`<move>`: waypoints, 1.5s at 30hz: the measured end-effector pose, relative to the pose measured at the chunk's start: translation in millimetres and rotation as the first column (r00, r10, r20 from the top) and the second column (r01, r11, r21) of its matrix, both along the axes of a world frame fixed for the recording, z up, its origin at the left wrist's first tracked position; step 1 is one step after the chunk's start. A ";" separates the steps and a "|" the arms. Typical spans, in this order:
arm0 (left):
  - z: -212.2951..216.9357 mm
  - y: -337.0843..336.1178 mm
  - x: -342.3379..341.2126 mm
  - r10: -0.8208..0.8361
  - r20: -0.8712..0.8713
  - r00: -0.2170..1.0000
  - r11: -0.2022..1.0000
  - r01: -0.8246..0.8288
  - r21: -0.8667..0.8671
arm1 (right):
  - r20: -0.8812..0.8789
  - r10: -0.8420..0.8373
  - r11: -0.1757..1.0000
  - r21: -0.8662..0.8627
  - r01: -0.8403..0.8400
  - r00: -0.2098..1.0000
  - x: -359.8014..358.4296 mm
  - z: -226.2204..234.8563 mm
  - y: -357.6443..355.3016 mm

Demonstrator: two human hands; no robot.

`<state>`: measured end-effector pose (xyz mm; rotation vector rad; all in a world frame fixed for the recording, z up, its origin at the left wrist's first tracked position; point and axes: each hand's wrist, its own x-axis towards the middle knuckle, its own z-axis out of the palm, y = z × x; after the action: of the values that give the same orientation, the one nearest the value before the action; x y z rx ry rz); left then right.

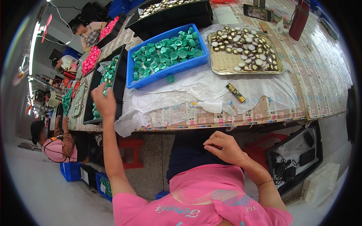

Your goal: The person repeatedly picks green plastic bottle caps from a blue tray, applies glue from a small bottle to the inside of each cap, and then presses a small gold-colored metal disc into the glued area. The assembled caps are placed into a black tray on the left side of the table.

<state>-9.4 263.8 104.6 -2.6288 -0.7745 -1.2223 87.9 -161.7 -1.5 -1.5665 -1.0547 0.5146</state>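
Note:
My left hand point(104, 101) reaches over a long black tray point(119, 96) holding green ribbed caps point(110, 71). Its fingers are bent together at the tips; a small pale spot shows beside them, too small to name. Above my lap, my right hand point(225, 147) hangs in front of the table edge with fingers curled toward the thumb; what they hold, if anything, is hidden. A blue tray point(130, 75) of loose green ribbed caps stands ahead, with one green cap point(170, 78) just outside it. Right of it, a shallow metal tray point(222, 62) carries many small round white-and-dark discs point(250, 47).
A patterned lighter-shaped tube point(235, 93) and a small clear plastic bottle point(211, 106) lie on white sheeting. A large black bin point(173, 20) is at the back, with a phone point(257, 12) and a red flask point(299, 20) rightward. Co-workers point(56, 145) sit at left.

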 end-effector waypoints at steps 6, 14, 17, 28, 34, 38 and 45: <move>-60.6 -84.5 78.9 -0.537 -0.016 0.843 0.759 0.475 -0.446 | 0.062 -0.024 0.999 0.037 0.022 0.998 2.1 -0.1 -2.0; -99.8 -106.0 116.2 -0.377 -0.128 0.917 0.881 0.312 -0.355 | 0.246 -0.309 0.951 0.098 0.293 0.919 28.5 24.6 -8.0; -102.9 -112.0 112.9 -0.455 -0.039 0.890 0.850 0.421 -0.317 | 0.275 -0.411 0.911 0.141 0.387 0.869 46.4 24.6 4.9; -65.8 -154.0 52.6 -0.147 0.664 0.733 -0.321 0.599 -0.733 | 0.544 -0.308 0.913 -0.061 0.404 0.780 75.2 12.9 45.4; -68.9 -177.5 15.0 -0.086 0.646 0.759 -0.591 0.483 -0.646 | 0.390 -0.377 0.917 0.029 0.398 0.840 63.9 17.1 37.8; -67.6 -191.9 8.4 0.090 0.684 0.724 -0.786 0.473 -0.398 | 0.191 -0.422 0.906 0.093 0.412 0.886 48.6 28.1 23.9; -79.7 -216.4 5.0 0.141 0.678 0.721 -0.840 0.450 -0.304 | -0.071 -0.344 0.901 0.256 0.351 0.936 27.6 38.4 8.4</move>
<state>-4.4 47.4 24.9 -5.0079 -2.5243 -0.5218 115.5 -153.3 36.9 -1.4609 -0.7636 0.1386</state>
